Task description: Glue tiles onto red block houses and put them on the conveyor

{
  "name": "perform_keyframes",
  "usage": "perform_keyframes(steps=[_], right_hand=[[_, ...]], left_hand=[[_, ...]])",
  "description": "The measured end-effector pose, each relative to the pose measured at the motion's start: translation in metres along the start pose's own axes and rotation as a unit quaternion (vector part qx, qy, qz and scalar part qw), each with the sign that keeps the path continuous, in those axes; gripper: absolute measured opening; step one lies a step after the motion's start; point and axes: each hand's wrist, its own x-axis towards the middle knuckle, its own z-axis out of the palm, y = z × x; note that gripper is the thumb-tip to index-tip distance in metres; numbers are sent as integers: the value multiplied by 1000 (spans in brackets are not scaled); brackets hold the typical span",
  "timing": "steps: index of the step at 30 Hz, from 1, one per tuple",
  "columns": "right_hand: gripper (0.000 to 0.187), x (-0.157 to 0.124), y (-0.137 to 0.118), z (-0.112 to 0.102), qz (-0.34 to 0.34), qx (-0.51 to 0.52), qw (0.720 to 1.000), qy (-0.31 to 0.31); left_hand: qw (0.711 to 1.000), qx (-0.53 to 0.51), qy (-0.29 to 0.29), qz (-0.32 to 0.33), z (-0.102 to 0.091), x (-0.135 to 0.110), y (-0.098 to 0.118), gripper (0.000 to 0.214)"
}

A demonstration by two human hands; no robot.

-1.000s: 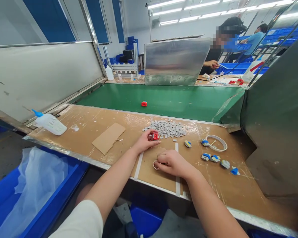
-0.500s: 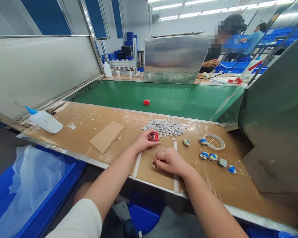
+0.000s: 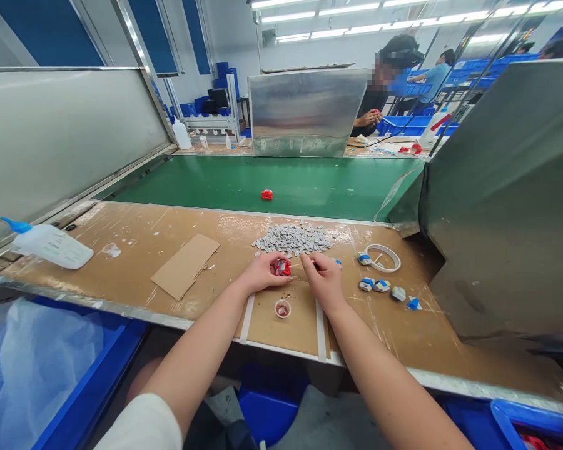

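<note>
My left hand (image 3: 265,272) is closed around a small red plastic part (image 3: 284,267) with some grey in it. A thin pale stick (image 3: 297,265) is pinched in my right hand (image 3: 324,278), its end pointing at the red part; whether it touches cannot be made out. Below both hands, a small round cup (image 3: 283,308) with reddish-brown contents stands on the cardboard between two white tape strips. Just beyond my fingers lies a spread pile of small grey flat pieces (image 3: 293,239).
A green conveyor belt (image 3: 206,181) runs behind the table, carrying one red part (image 3: 267,195). To the right are a tape roll (image 3: 394,264) and several blue-white lumps (image 3: 381,285). Leftward lie a cardboard piece (image 3: 184,269) and a squeeze bottle (image 3: 54,245). A co-worker (image 3: 370,112) sits across.
My right hand has risen from the cup to beside the red part, bringing the thin stick; the cup is now uncovered. The left hand keeps hold of the part. The view has shifted right.
</note>
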Motion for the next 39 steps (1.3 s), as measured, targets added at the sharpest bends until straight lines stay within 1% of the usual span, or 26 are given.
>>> perform_keyframes(steps=[4, 8, 12, 14, 16, 18, 20, 25, 28, 29, 30, 31, 32, 34, 35, 37, 39], right_hand=[[54, 1, 9, 6, 3, -19, 1000, -10], [52, 2, 14, 8, -3, -49, 998, -37], [49, 2, 11, 5, -40, -106, 993, -31], [47, 2, 10, 3, -64, -119, 990, -37], [47, 1, 8, 2, -78, -117, 988, -59], [48, 1, 8, 3, -78, -103, 988, -79], [47, 1, 9, 5, -74, -85, 990, -85], [46, 2, 10, 7, -67, -81, 993, -53], [47, 1, 6, 4, -72, -69, 995, -29], [47, 0, 4, 2, -80, -52, 995, -33], [48, -2, 2, 0, -92, -30, 994, -50], [49, -3, 0, -2, -109, -5, 990, -84], [49, -5, -1, -3, -130, 19, 983, -132], [50, -9, -4, -3, -170, 46, 956, -236], [50, -11, -4, -3, -186, 45, 942, -275], [47, -13, -4, -1, -213, 24, 924, -317], [43, -14, -4, 0, -235, -3, 913, -335]], left_hand=[[999, 31, -5, -3, -1, 0, -1, 48], [999, 50, -8, -1, -1, 1, 0, 47], [998, 68, -5, 1, -1, 0, 4, 46], [997, 74, 0, 3, 0, 0, 6, 46], [997, 74, 2, 3, 0, -1, 7, 46], [997, 74, 3, 2, 1, -1, 6, 47], [997, 79, 3, 2, 1, -1, 6, 46], [996, 91, 5, 5, 0, -1, 4, 47], [998, 58, 1, -5, 0, 0, 2, 53], [999, 40, 0, -10, 0, 0, 0, 56], [1000, 23, -1, -13, 0, 0, -1, 57], [1000, 10, -2, -12, 0, 1, -2, 57], [1000, 2, 0, -7, 0, 1, -4, 57], [1000, -7, 2, 6, -1, 2, -6, 55], [1000, -11, 3, 12, -1, 2, -8, 54], [1000, -19, 4, 17, -1, 3, -10, 54], [1000, -22, 4, 19, -1, 3, -12, 54]])
